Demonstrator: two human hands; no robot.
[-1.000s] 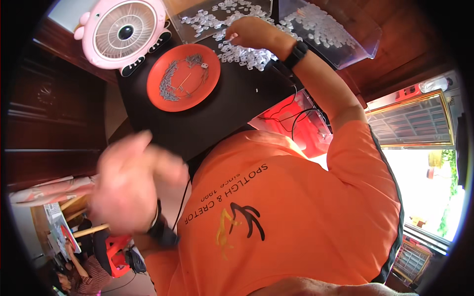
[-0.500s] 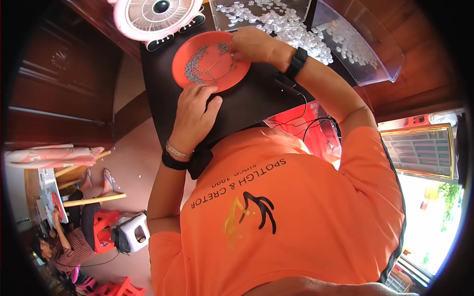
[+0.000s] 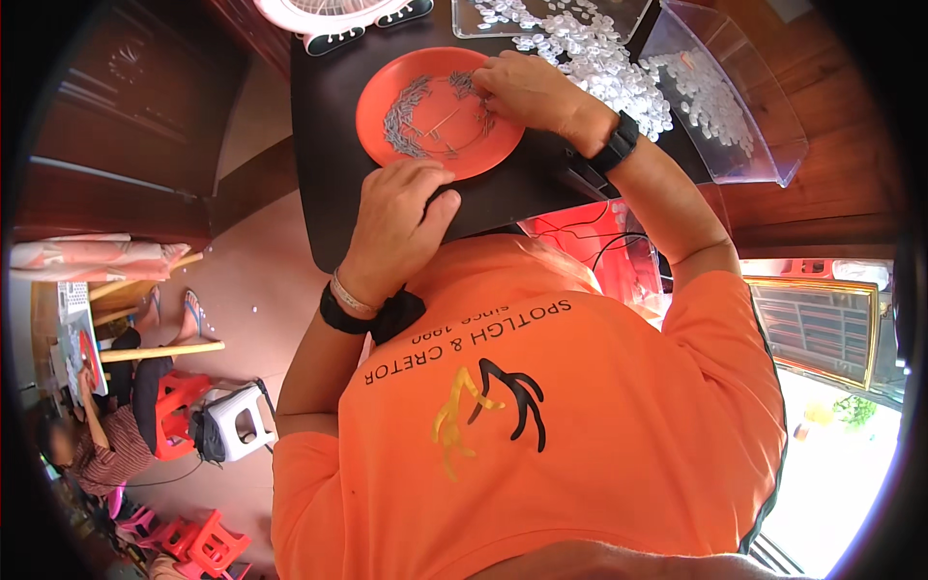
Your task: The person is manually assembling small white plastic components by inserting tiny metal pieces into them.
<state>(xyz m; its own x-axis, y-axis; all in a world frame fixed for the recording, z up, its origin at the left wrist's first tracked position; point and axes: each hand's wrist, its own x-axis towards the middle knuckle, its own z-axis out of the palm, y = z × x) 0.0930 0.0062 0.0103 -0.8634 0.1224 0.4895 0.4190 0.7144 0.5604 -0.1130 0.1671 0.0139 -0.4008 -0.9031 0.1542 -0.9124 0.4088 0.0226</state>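
A round orange plate (image 3: 454,168) sits on the dark table in front of me. Small grey slender metal pieces (image 3: 398,128) are heaped around its left side, with a few more at its upper right. My left hand (image 3: 401,217) is at the plate's near rim, fingers bent loosely over it and thumb held apart. Over the plate's right side, my right hand (image 3: 532,92) reaches in with fingertips pressed together among the grey pieces. Whatever those fingertips pinch is hidden by the hand.
Clear plastic pieces (image 3: 599,63) lie in a pile beyond my right hand, beside a transparent bin (image 3: 720,106) holding more. A pink fan (image 3: 329,17) stands at the far left of the dark table (image 3: 324,193). Cables hang below. Another person sits at left, near stools (image 3: 237,425).
The view has shifted, so the plate and table appear farther right and slightly higher. Both hands keep nearly the same places at the plate.
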